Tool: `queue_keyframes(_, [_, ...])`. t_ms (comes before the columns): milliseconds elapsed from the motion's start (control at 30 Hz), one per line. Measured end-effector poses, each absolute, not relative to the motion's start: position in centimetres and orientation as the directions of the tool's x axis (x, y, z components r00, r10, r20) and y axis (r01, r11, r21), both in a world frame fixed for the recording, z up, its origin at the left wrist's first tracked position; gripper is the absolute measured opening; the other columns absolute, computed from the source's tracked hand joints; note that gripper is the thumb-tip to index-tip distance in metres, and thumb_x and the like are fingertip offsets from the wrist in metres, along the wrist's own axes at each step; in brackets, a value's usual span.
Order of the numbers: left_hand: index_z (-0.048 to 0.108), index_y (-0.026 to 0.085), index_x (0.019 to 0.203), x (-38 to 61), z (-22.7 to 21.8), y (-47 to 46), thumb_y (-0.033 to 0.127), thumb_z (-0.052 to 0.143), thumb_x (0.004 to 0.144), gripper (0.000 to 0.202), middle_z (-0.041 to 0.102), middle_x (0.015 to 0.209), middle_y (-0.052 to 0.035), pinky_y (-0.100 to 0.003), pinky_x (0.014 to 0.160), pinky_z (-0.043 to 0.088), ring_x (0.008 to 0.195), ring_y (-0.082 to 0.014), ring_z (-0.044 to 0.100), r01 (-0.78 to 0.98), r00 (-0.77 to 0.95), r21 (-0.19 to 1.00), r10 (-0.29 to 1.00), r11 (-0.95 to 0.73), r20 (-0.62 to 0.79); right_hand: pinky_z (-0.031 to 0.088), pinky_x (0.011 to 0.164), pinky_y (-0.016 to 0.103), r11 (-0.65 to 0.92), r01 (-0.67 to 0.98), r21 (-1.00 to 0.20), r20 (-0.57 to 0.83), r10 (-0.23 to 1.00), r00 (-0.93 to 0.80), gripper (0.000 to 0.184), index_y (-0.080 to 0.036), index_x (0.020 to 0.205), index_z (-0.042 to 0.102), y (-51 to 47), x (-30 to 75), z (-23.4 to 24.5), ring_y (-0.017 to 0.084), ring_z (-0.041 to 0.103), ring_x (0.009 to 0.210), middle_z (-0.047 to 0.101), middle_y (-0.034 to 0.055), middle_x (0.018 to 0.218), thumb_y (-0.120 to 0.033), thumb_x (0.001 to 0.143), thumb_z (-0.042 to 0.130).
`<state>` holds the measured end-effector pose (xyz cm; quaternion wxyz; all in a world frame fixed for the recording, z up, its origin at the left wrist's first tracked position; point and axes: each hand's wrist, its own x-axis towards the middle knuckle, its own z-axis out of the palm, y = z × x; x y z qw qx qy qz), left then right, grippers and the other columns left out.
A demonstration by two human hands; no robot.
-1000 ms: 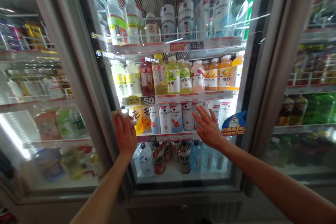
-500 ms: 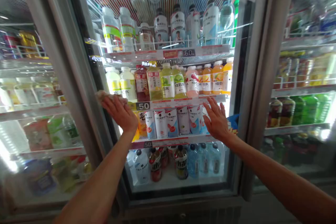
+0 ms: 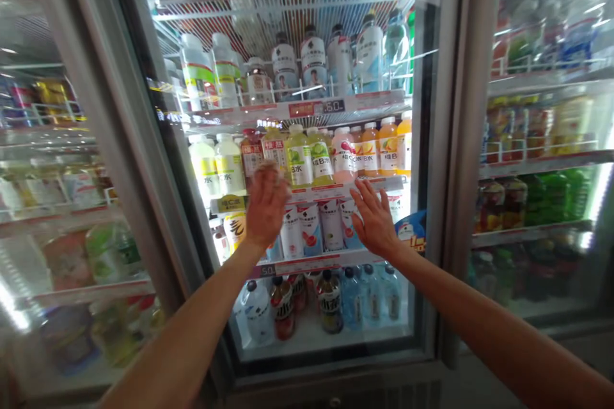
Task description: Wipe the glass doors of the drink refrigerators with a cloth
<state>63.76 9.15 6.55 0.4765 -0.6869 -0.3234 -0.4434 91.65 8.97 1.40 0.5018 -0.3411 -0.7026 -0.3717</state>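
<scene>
A closed glass door [image 3: 307, 348] of a drinks fridge fills the middle of the head view. My left hand [image 3: 263, 217] presses a pale cloth [image 3: 271, 172] against the glass, left of the door's centre. Motion smears its fingers, and most of the cloth is hidden beneath them. My right hand [image 3: 375, 217] rests on the glass further right, its fingers spread and holding nothing. Behind the pane, between the hands, stand white cartons [image 3: 330, 225] and, a shelf higher, green-labelled bottles [image 3: 298, 156].
Metal door frames [image 3: 472, 140] border the glass on both sides. More fridge doors with drinks stand to the left and right. A blue sticker [image 3: 413, 230] shows near the right frame. Dark-capped water bottles [image 3: 371, 294] line the bottom shelf.
My left hand has swept right across the glass with the cloth, from the door's left edge toward the middle. My right hand stays on the glass; the view has shifted slightly.
</scene>
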Motion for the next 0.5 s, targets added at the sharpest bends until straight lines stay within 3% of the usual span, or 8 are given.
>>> queue_keyframes(67, [0.035,0.028,0.139,64.7,6.4,9.2,0.020,0.045,0.088,0.052,0.029,0.149,-0.0035,-0.044,0.114,0.023,0.142,-0.0209,0.011,0.751,0.610,-0.545,0.078,-0.372,0.788,0.019,0.113,0.049,0.499,0.842,0.206,0.956,0.083,-0.282,0.070,-0.025,0.148,-0.003,8.8,91.0,1.6,0.021,0.019,0.141,0.023,0.0056,0.153,-0.021,0.090,0.036])
queue_keyframes(100, [0.035,0.029,0.138,64.7,6.6,9.1,0.020,0.046,0.088,0.052,0.031,0.149,-0.0033,-0.044,0.114,0.023,0.142,-0.0203,0.013,0.735,0.634,-0.569,0.077,-0.370,0.769,0.018,0.113,0.049,0.502,0.837,0.219,0.954,0.071,-0.292,0.070,-0.024,0.148,-0.004,8.7,90.7,1.7,0.021,0.019,0.141,0.023,0.0058,0.153,-0.021,0.090,0.036])
queue_keyframes(167, [0.032,0.025,0.140,64.1,7.4,9.1,0.021,0.045,0.089,0.053,0.024,0.151,-0.0055,-0.046,0.115,0.020,0.142,-0.0219,0.010,0.811,0.509,-0.475,0.010,-0.340,0.861,0.017,0.114,0.049,0.503,0.832,0.234,0.950,0.065,-0.306,0.071,-0.024,0.148,-0.005,8.6,90.5,1.9,0.021,0.019,0.141,0.022,0.0057,0.153,-0.021,0.090,0.036])
queue_keyframes(233, [0.027,0.020,0.143,63.5,8.1,9.2,0.021,0.043,0.089,0.056,0.012,0.154,-0.0083,-0.050,0.116,0.014,0.142,-0.0250,0.001,0.900,0.282,-0.287,-0.063,-0.328,0.957,0.017,0.114,0.049,0.500,0.834,0.234,0.945,0.084,-0.316,0.072,-0.024,0.147,-0.005,8.6,90.6,2.1,0.021,0.018,0.141,0.021,0.0050,0.153,-0.022,0.090,0.037])
queue_keyframes(300, [0.027,0.018,0.143,64.2,8.2,9.4,0.021,0.042,0.089,0.056,0.009,0.154,-0.0084,-0.050,0.116,0.011,0.142,-0.0257,-0.003,0.909,0.231,-0.239,-0.066,-0.342,0.971,0.018,0.114,0.049,0.497,0.838,0.226,0.942,0.108,-0.317,0.072,-0.026,0.147,-0.006,8.6,90.6,2.3,0.021,0.019,0.141,0.021,0.0044,0.153,-0.022,0.090,0.038])
queue_keyframes(433, [0.037,0.029,0.137,67.2,7.1,9.8,0.018,0.042,0.089,0.049,0.034,0.148,-0.0006,-0.040,0.117,0.019,0.142,-0.0165,0.008,0.710,0.655,-0.574,0.084,-0.407,0.751,0.019,0.114,0.048,0.500,0.841,0.208,0.950,0.100,-0.295,0.073,-0.027,0.147,-0.008,8.3,90.1,2.8,0.021,0.020,0.141,0.021,0.0042,0.153,-0.021,0.090,0.037])
queue_keyframes(500, [0.038,0.030,0.136,67.1,7.4,9.8,0.019,0.041,0.090,0.048,0.037,0.146,0.0006,-0.038,0.117,0.019,0.141,-0.0149,0.013,0.686,0.690,-0.596,0.113,-0.419,0.715,0.018,0.115,0.048,0.503,0.839,0.207,0.949,0.104,-0.297,0.073,-0.028,0.147,-0.009,8.1,90.2,2.9,0.021,0.020,0.141,0.020,0.0038,0.153,-0.022,0.090,0.037])
